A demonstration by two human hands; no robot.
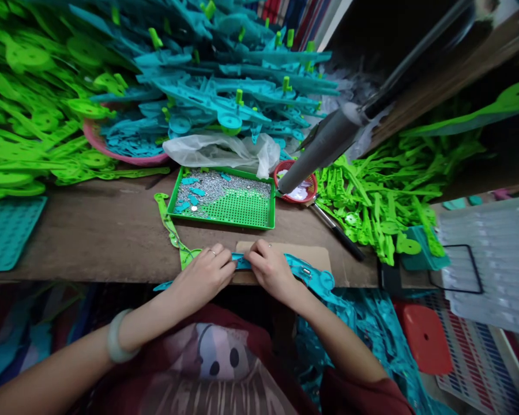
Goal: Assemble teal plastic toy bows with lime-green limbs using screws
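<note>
At the near edge of the bench, a long blue plastic part [312, 275] lies across a piece of brown cardboard [315, 253]. Closed around its left portion is my left hand [210, 270], with a ring on one finger. My right hand [271, 270] pinches the same part a short way to the right, leaving a small stretch of blue between the hands. The fingertips hide what they press on. A bright green plastic part [168, 226] with a thin cord or wire lies beyond my left hand.
Ahead sits a green tray [242, 208] of small metal pieces and a few blue bits. A red basket [303, 190], a grey post [320, 153] and a black-handled tool [343, 239] stand right of it. Blue parts [225, 92] and green parts [30, 115] are heaped behind.
</note>
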